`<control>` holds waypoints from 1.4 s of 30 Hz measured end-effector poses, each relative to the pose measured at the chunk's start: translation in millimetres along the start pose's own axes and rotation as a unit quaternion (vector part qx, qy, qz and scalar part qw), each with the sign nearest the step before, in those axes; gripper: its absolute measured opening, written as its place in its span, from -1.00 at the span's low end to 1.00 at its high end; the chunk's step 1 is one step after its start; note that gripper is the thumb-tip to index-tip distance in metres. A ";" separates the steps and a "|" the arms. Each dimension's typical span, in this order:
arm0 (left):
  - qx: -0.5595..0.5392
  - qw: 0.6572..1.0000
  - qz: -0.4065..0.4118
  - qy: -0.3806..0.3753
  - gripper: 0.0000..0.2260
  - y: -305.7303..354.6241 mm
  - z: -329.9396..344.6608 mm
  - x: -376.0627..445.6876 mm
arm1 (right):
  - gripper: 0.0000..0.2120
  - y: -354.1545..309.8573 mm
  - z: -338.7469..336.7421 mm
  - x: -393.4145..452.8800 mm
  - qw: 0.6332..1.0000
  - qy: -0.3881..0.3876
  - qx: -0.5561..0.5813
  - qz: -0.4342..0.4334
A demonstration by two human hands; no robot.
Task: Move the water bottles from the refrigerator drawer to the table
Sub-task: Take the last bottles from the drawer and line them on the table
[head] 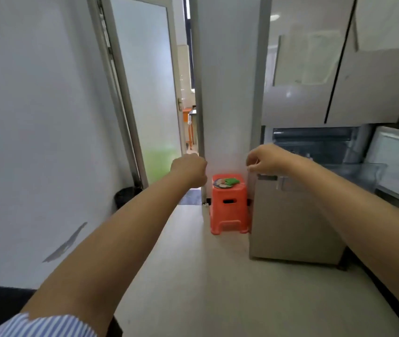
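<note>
White wall (35, 117) far left, grey scuff low on it; striped sleeve (47, 327) at bottom edge; frosted glass door (145, 93) ajar beyond; left hand (188, 170) stretched forward, fingers curled under into a loose fist, nothing held; orange stool (229, 205) against the wall between both hands, plate with something green (226, 183) on top; right hand (265, 159) just above the top corner of the pulled-out refrigerator drawer (295, 215), fingers bent downward, contact with the drawer edge unclear; drawer interior (327, 147) dim and blurred, water bottles not distinguishable; fridge doors (339, 69) above, closed.
</note>
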State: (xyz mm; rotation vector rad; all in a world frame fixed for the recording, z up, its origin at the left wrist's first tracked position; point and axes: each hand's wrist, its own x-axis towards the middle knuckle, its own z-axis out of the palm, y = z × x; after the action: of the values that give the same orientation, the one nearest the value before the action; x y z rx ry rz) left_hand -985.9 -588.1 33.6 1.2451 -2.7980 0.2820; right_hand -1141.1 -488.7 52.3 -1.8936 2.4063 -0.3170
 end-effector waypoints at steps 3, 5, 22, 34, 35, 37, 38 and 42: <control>-0.004 0.999 0.044 0.010 -0.71 75.1 -2.3 47.7 | -0.74 81.6 -18.9 -10.1 0.999 0.015 -0.001 0.036; -0.001 0.997 0.071 0.008 -0.71 119.1 1.5 75.5 | -0.76 129.7 -26.4 -13.2 0.998 0.026 0.001 0.053; -0.022 0.989 0.129 -0.070 -0.76 244.8 79.0 326.5 | -0.74 366.9 -5.4 120.8 0.987 -0.011 0.000 0.160; -0.036 0.970 0.176 -0.162 -0.73 258.4 165.8 523.5 | -0.74 488.7 55.5 283.2 0.957 -0.090 0.053 0.269; -0.039 0.969 0.176 -0.167 -0.73 261.7 174.5 535.1 | -0.74 499.2 61.2 294.0 0.955 -0.093 0.056 0.275; -0.050 0.969 0.170 -0.173 -0.73 267.3 190.1 554.7 | -0.75 519.5 73.1 315.8 0.952 -0.102 0.058 0.282; -0.058 0.969 0.166 -0.174 -0.74 269.8 198.0 563.7 | -0.75 529.1 79.8 326.4 0.952 -0.110 0.054 0.281; -0.099 0.972 0.148 -0.156 -0.73 283.3 230.1 599.9 | -0.72 566.2 114.4 368.9 0.951 -0.154 0.014 0.268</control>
State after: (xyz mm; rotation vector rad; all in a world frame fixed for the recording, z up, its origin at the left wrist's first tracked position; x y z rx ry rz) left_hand -1595.0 -884.7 -151.3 0.8966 -3.1783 -0.1949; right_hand -1750.6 -733.3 -144.0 -1.0986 2.5383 -0.0169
